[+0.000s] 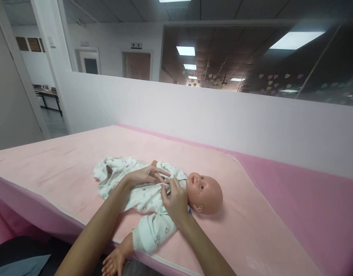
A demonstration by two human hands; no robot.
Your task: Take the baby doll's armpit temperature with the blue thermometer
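Observation:
A baby doll point(207, 193) lies on its back, its bald head to the right. It wears a white baby romper point(144, 197) with a small print. My left hand point(149, 174) is over the doll's chest, one finger stretched out and the others bent down at the romper's front. Close beside it, my right hand point(176, 197) pinches the cloth just below the doll's neck with bent fingers. The fingertips of both hands nearly meet, and the bit of cloth between them is mostly hidden. One doll arm, its sleeve cuff point(144, 235) turned back, reaches over the near edge.
A pale pink padded mat point(245, 230) covers the table under the doll. Behind it runs a white low wall point(222, 119) with glass above. At the left, a doorway shows a dark-legged table point(47, 94) in another room.

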